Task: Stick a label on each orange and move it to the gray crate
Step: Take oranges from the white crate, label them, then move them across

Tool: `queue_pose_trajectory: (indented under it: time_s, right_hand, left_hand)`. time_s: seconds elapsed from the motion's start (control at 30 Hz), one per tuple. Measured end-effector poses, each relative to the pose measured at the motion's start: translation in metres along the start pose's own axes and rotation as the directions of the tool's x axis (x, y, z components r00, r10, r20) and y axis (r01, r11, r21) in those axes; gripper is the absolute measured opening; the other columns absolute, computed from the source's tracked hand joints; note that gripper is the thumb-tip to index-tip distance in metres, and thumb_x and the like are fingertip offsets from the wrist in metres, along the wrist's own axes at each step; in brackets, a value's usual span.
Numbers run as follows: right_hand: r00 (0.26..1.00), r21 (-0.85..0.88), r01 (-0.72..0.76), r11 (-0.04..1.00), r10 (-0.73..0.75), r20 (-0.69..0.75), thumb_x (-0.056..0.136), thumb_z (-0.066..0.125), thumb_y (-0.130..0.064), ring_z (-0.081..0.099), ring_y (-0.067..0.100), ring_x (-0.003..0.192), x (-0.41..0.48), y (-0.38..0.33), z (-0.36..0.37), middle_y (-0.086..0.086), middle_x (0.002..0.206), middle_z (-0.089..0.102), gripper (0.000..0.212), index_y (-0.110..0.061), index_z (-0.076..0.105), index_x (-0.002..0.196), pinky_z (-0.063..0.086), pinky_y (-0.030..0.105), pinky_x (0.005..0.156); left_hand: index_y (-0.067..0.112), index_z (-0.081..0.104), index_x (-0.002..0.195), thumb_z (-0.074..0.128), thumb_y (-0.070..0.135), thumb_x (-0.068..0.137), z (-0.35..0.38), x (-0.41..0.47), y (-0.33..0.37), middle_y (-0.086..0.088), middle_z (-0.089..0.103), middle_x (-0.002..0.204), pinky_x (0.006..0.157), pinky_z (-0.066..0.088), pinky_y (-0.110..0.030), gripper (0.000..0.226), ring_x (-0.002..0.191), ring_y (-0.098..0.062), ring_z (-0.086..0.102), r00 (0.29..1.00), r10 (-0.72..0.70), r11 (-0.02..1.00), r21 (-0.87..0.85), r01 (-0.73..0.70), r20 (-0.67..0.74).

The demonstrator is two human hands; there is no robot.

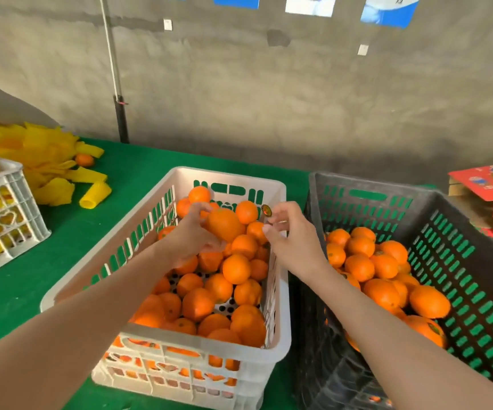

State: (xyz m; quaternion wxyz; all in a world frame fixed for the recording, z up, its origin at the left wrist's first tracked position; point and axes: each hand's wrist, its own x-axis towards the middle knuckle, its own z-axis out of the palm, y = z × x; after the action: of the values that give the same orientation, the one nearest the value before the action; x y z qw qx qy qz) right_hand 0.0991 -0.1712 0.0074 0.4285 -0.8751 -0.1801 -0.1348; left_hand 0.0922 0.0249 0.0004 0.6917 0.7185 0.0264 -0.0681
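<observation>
orange (pixel 224 224) oblong, bright; label (pixel 266 209) round, dark

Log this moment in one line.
left hand: holds orange over white crate | right hand: pinches label | label: not yet on orange

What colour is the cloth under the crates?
Green. The cloth shows best in the head view, around both crates.

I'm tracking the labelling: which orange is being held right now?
The orange held up in the left hand above the pile in the white crate; the right hand pinches a label beside it.
</observation>
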Motion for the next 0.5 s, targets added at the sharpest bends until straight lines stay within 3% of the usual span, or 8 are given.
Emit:
queue_pose_trajectory:
  time_s: [0.07,0.17,0.2,0.3,0.37,0.43,0.5]
  right_hand:
    - [0.998,0.114,-0.023,0.993,0.029,-0.056,0.092,0.059,-0.017,0.055,0.003,0.088,-0.001,-0.008,-0.009,-0.009,0.096,0.056,0.009,-0.016,0.054,0.1,0.044,0.01,0.074]
    - [0.991,0.369,-0.125,0.921,0.135,0.0,0.093,0.058,-0.016,0.06,0.019,0.099,-0.009,-0.025,-0.027,0.004,0.098,0.062,0.007,-0.011,0.063,0.092,0.052,0.042,0.091]
    - [0.988,0.428,-0.149,0.891,0.146,0.04,0.094,0.057,-0.016,0.06,0.022,0.102,-0.014,-0.032,-0.034,0.008,0.101,0.064,0.009,-0.011,0.064,0.091,0.051,0.047,0.093]
    - [0.987,0.498,-0.125,0.858,0.056,0.151,0.094,0.057,-0.015,0.062,0.02,0.104,-0.035,-0.05,-0.05,0.007,0.106,0.067,0.011,-0.012,0.067,0.092,0.052,0.045,0.093]
    - [0.978,0.477,-0.063,0.877,-0.04,0.203,0.092,0.058,-0.012,0.062,0.015,0.104,-0.05,-0.059,-0.058,0.0,0.108,0.067,0.011,-0.018,0.067,0.088,0.053,0.038,0.092]
    - [0.97,0.379,0.026,0.925,-0.115,0.215,0.091,0.06,-0.013,0.059,0.01,0.106,-0.063,-0.065,-0.066,-0.003,0.11,0.065,0.015,-0.024,0.065,0.082,0.05,0.032,0.093]
    - [0.965,0.268,0.11,0.957,-0.168,0.203,0.09,0.062,-0.014,0.055,0.006,0.109,-0.073,-0.067,-0.074,-0.003,0.109,0.063,0.016,-0.025,0.062,0.078,0.047,0.032,0.096]
  left_hand:
    - [0.027,0.041,0.12,0.06,-0.021,0.078,0.004,-0.016,0.004,-0.012,0.045,0.125,0.084,0.057,-0.046,0.067,0.099,-0.036,0.065,0.999,0.037,0.984,-0.176,-0.03,0.034]
    - [0.025,0.043,0.121,0.06,-0.021,0.075,0.014,-0.049,0.012,-0.015,0.048,0.129,0.082,0.056,-0.042,0.068,0.109,-0.035,0.061,0.991,0.11,0.925,-0.373,-0.073,0.079]
    - [0.023,0.044,0.123,0.063,-0.016,0.073,0.019,-0.06,0.013,-0.016,0.05,0.132,0.083,0.055,-0.042,0.066,0.112,-0.035,0.059,0.987,0.122,0.894,-0.444,-0.064,0.104]
    - [0.017,0.046,0.133,0.071,0.018,0.073,0.034,-0.087,0.027,-0.015,0.056,0.131,0.083,0.053,-0.04,0.065,0.109,-0.031,0.06,0.978,0.094,0.832,-0.554,0.026,0.187]
    - [0.018,0.048,0.133,0.063,0.039,0.078,0.046,-0.099,0.034,-0.015,0.059,0.129,0.076,0.055,-0.038,0.062,0.104,-0.03,0.061,0.981,0.031,0.834,-0.546,0.079,0.189]
    - [0.018,0.047,0.135,0.057,0.044,0.079,0.058,-0.107,0.037,-0.014,0.06,0.128,0.066,0.056,-0.035,0.062,0.102,-0.028,0.063,0.985,-0.024,0.811,-0.573,0.119,0.17]
    - [0.018,0.047,0.136,0.055,0.045,0.083,0.069,-0.112,0.036,-0.012,0.061,0.128,0.071,0.056,-0.036,0.06,0.107,-0.026,0.063,0.985,-0.04,0.811,-0.57,0.131,0.17]
